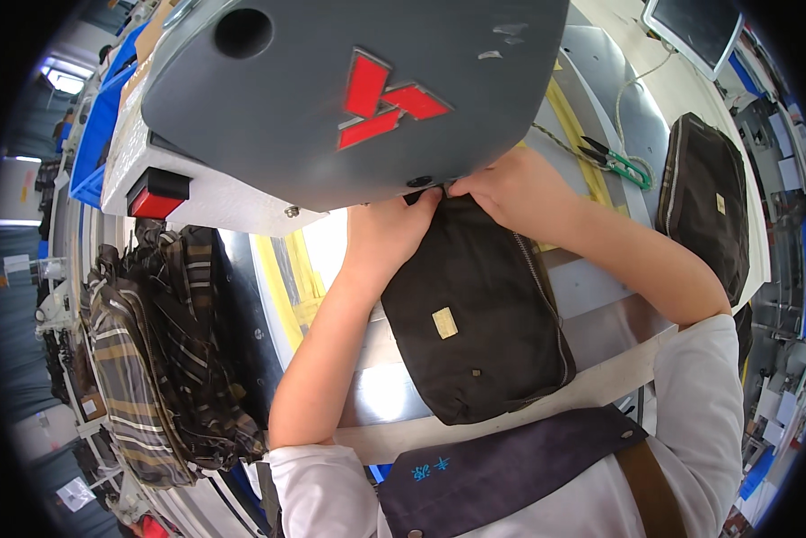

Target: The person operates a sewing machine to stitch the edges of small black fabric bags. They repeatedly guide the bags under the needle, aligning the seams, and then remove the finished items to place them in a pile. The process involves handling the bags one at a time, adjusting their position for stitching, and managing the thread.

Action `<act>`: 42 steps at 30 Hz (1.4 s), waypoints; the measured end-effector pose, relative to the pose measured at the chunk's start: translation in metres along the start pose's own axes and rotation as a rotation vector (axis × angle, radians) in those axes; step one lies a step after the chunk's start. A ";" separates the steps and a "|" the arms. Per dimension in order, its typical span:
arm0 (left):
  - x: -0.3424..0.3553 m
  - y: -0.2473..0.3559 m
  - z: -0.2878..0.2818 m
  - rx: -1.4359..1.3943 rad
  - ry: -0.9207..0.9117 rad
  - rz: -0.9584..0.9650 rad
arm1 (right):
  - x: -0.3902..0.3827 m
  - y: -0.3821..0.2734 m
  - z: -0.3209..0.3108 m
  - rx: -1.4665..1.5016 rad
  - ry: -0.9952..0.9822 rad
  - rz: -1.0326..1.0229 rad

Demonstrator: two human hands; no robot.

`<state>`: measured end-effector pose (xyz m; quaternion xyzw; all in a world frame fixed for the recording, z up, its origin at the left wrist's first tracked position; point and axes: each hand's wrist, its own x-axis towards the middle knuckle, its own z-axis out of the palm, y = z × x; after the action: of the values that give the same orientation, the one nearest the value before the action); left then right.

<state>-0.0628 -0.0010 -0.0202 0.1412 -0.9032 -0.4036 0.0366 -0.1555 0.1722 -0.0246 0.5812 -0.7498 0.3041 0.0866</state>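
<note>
A dark brown fabric bag piece (502,296) with a zipper down its right side and a small tan label lies flat on the machine bed. Its far end runs under the head of a grey sewing machine (286,117). My left hand (390,229) pinches the far edge of the bag, thumb on top. Close beside it, my right hand (515,193) grips the same edge with its fingers curled in. The fingertips of both hands nearly meet just below the machine head. The needle area is hidden behind the head.
Green-handled scissors (629,169) lie beyond my right forearm, near a cord. A similar dark bag (703,202) rests at the right. Striped bags (147,359) are piled at the left, below a red switch (156,197). Yellow tape (304,287) marks the machine bed.
</note>
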 end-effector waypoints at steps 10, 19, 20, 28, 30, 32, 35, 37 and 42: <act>-0.001 0.005 -0.001 0.021 0.010 0.051 | -0.004 0.000 0.000 -0.071 -0.036 -0.048; 0.001 -0.006 0.006 0.055 0.107 0.117 | -0.008 0.000 0.000 -0.160 -0.088 -0.123; 0.000 -0.005 0.006 0.060 0.109 0.109 | -0.008 -0.002 -0.001 -0.217 -0.103 -0.151; 0.005 -0.015 0.010 0.044 0.168 0.237 | -0.006 -0.004 -0.002 -0.245 -0.105 -0.176; 0.005 -0.014 0.009 0.072 0.156 0.241 | -0.007 -0.005 -0.002 -0.253 -0.119 -0.191; 0.004 -0.013 0.010 0.117 0.165 0.243 | -0.007 -0.006 -0.002 -0.266 -0.120 -0.204; 0.004 -0.020 0.009 0.107 0.181 0.260 | -0.006 -0.010 -0.002 -0.272 -0.141 -0.204; 0.001 -0.022 0.006 0.138 0.204 0.301 | -0.005 -0.011 -0.005 -0.248 -0.198 -0.169; -0.034 -0.003 -0.005 0.367 0.242 0.598 | -0.010 -0.009 -0.005 -0.257 -0.192 -0.117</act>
<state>-0.0285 0.0037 -0.0175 -0.0778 -0.9511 -0.1868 0.2336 -0.1457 0.1822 -0.0220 0.6345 -0.7521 0.1434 0.1057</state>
